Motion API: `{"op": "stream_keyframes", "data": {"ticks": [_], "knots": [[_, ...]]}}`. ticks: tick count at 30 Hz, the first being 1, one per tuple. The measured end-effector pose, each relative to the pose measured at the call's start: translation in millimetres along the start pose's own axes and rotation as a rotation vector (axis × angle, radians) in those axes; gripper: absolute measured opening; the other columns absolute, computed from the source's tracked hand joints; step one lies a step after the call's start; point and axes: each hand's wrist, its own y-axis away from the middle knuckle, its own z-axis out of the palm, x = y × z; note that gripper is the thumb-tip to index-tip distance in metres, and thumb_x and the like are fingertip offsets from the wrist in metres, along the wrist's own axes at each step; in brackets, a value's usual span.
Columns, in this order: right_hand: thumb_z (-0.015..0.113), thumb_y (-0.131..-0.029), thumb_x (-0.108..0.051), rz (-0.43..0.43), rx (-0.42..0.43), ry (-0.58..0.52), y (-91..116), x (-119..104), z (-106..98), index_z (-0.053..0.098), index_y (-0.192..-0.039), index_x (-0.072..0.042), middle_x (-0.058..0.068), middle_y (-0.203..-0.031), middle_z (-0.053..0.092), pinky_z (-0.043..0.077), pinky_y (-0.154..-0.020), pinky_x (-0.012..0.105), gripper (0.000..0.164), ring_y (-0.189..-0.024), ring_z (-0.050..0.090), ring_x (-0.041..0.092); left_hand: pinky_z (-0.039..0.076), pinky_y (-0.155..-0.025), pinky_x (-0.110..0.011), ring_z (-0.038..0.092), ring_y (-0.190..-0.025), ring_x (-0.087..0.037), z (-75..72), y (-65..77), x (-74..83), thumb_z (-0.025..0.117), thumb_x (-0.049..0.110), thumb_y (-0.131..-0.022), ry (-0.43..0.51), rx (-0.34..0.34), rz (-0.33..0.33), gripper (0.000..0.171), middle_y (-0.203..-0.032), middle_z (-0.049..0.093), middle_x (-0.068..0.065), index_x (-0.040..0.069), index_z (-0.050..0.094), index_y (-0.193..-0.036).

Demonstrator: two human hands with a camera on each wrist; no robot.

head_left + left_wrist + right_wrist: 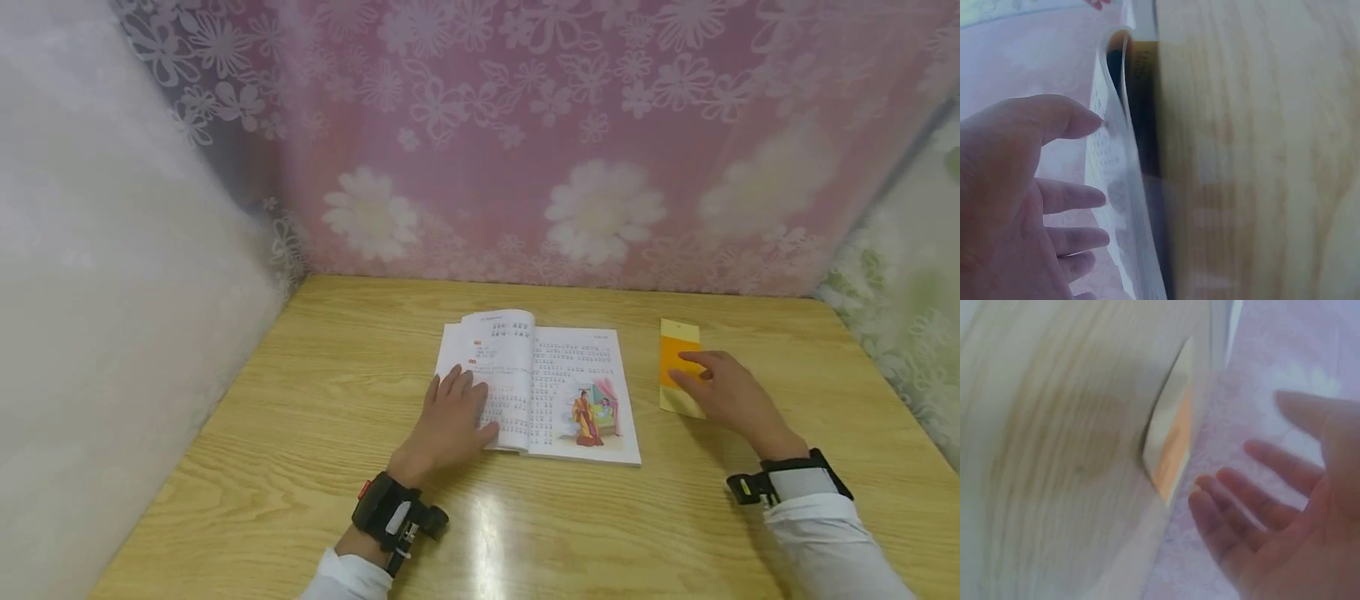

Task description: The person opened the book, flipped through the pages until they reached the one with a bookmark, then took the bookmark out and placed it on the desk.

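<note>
An open book [577,350] lies on the table, with printed text on both pages and a colour picture at the lower right. My left hand [450,421] rests on its left page, fingers spread; in the left wrist view the fingertips touch the page [1113,156], whose sheets bulge near the spine. To the right of the book lies a pale yellow card [678,329] with an orange middle and a small hole near its top, like a bookmark. Just above the card hovers my right hand [731,396], fingers loosely bent. In the right wrist view a gap separates them from the card [1175,437].
The wooden table [300,433] runs back to a pink flowered curtain [480,150]. A whitish sheet [135,292] hangs along the left side, and a pale patterned one [900,275] along the right. Each wrist carries a black strap with a camera.
</note>
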Motion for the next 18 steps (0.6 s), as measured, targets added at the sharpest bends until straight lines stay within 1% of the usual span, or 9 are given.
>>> {"op": "stream_keyframes", "data": {"ticks": [1,4,7,9,11,15,18], "knots": [[0.040,-0.090,-0.053,-0.014,0.001,-0.008,0.0,-3.3,0.3,0.041,-0.130,0.003,0.032,-0.131,0.037,0.040,-0.084,0.056,0.068,-0.108,0.045,0.043,0.009,-0.108,-0.053,0.014,-0.135,-0.032,-0.1,0.6,-1.6,0.045,0.047,-0.085,0.005,0.000,0.001,0.060,-0.144,0.031,-0.016,0.012,0.040,-0.134],[0.040,-0.090,-0.053,-0.042,0.002,-0.021,1.2,-12.2,0.5,0.040,-0.132,0.002,0.031,-0.136,0.033,0.030,-0.092,0.061,0.069,-0.119,0.034,0.047,0.008,-0.108,-0.053,0.011,-0.136,-0.031,-2.1,1.9,-4.9,0.044,0.050,-0.086,0.027,0.018,0.023,0.064,-0.147,0.026,-0.015,0.015,0.034,-0.139],[0.040,-0.090,-0.053,-0.050,0.004,-0.022,3.4,-18.7,-0.2,0.038,-0.133,0.001,0.031,-0.139,0.030,0.023,-0.096,0.063,0.069,-0.124,0.026,0.049,0.008,-0.108,-0.052,0.009,-0.137,-0.030,-5.5,3.6,-5.9,0.043,0.053,-0.087,0.050,0.037,0.050,0.068,-0.149,0.022,-0.014,0.016,0.029,-0.142],[0.040,-0.090,-0.053,-0.049,-0.001,-0.017,4.4,-21.8,0.0,0.038,-0.133,0.000,0.031,-0.140,0.028,0.022,-0.097,0.064,0.069,-0.125,0.024,0.049,0.008,-0.109,-0.051,0.007,-0.137,-0.028,-8.6,5.5,-5.7,0.042,0.055,-0.087,0.060,0.049,0.061,0.071,-0.151,0.019,-0.014,0.016,0.025,-0.143],[0.041,-0.090,-0.053,-0.044,-0.010,-0.011,5.4,-23.4,0.6,0.037,-0.134,0.000,0.032,-0.140,0.027,0.022,-0.097,0.064,0.069,-0.125,0.024,0.049,0.007,-0.109,-0.051,0.005,-0.138,-0.027,-12.0,7.5,-5.6,0.040,0.057,-0.087,0.048,0.064,0.065,0.073,-0.152,0.015,-0.013,0.017,0.021,-0.145],[0.041,-0.089,-0.054,-0.042,-0.012,-0.002,7.5,-23.6,1.9,0.037,-0.134,-0.001,0.031,-0.141,0.027,0.021,-0.097,0.064,0.069,-0.126,0.023,0.049,0.004,-0.109,-0.050,0.003,-0.138,-0.025,-21.2,10.5,-5.9,0.033,0.062,-0.088,0.049,0.121,0.068,0.072,-0.152,0.013,-0.011,0.021,0.019,-0.145],[0.041,-0.090,-0.052,-0.043,-0.004,-0.003,9.3,-22.5,2.0,0.037,-0.134,-0.001,0.032,-0.141,0.027,0.021,-0.097,0.064,0.068,-0.126,0.023,0.049,0.002,-0.109,-0.049,0.001,-0.138,-0.023,-29.5,11.1,-7.3,0.026,0.065,-0.088,0.080,0.166,0.073,0.070,-0.152,0.014,-0.010,0.024,0.019,-0.145]]}}
